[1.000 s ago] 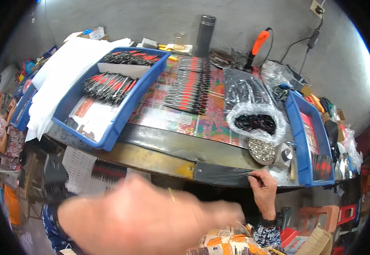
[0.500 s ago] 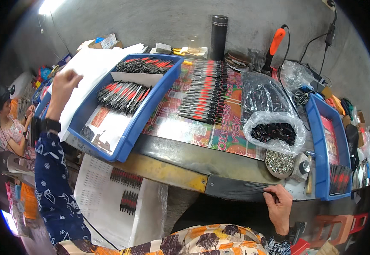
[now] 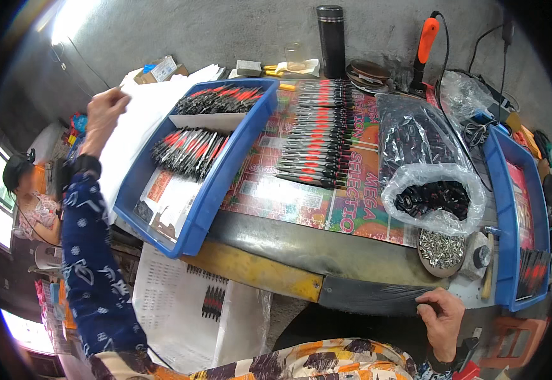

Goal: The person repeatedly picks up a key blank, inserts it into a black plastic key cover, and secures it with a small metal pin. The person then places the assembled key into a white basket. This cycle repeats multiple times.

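My left hand (image 3: 106, 114) is raised over white sheets (image 3: 141, 117) at the far left, its fingers drawn together with nothing visible in them. Beside it stands a long blue tray (image 3: 207, 212), its two compartments holding heaps of slim black-and-red pen-like pieces (image 3: 190, 152). By the table's front edge, my right hand (image 3: 444, 320) has loosely curled fingers; no object shows in it. Close to that hand are a round bowl of small silvery metal parts (image 3: 442, 249) and an open plastic bag of small black parts (image 3: 434, 201). More pen-like pieces (image 3: 317, 142) lie in rows on a printed sheet.
A second blue tray (image 3: 509, 285) stands at the right. Behind are a black flask (image 3: 331, 41) and an orange-handled tool (image 3: 426, 41) with a cable. Below the table hangs a white sheet-lined bin (image 3: 174, 304) with similar pieces. Another person (image 3: 32, 199) sits at the far left.
The head view has shifted, so the table sits farther right and is slightly turned. My left hand remains raised over the white sheets; my right hand stays by the front edge.
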{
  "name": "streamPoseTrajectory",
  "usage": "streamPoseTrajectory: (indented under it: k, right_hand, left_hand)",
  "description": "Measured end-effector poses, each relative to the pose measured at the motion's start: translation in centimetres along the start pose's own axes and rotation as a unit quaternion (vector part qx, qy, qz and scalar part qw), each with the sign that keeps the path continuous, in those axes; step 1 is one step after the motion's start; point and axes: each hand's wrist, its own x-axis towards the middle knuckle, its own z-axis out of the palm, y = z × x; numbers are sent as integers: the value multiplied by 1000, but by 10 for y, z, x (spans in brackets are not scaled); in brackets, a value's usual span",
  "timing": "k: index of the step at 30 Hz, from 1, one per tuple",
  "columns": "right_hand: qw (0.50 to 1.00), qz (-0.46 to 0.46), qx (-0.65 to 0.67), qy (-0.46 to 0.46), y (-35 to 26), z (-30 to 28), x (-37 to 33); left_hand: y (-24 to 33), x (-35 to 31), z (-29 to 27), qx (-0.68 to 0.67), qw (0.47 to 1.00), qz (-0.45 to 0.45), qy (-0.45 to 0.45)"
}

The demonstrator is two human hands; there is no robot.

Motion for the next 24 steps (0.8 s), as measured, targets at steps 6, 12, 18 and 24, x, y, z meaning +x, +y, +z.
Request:
streamPoseTrajectory:
  k: [6, 12, 18, 24]
  right_hand:
    - [1000, 0, -5, -3, -2, -2, 0]
    - [993, -98, -34, -48, -10, -10, 7]
    - [991, -118, 0, -60, -7, -13, 13]
    - [987, -156, -2, -48, 8, -13, 14]
  left_hand:
    - [101, 18, 120, -9, 998, 48, -34]
    - [139, 31, 169, 85, 993, 12, -75]
    - [132, 39, 191, 200, 972, 39, -117]
    - [109, 47, 210, 263, 958, 5, -110]
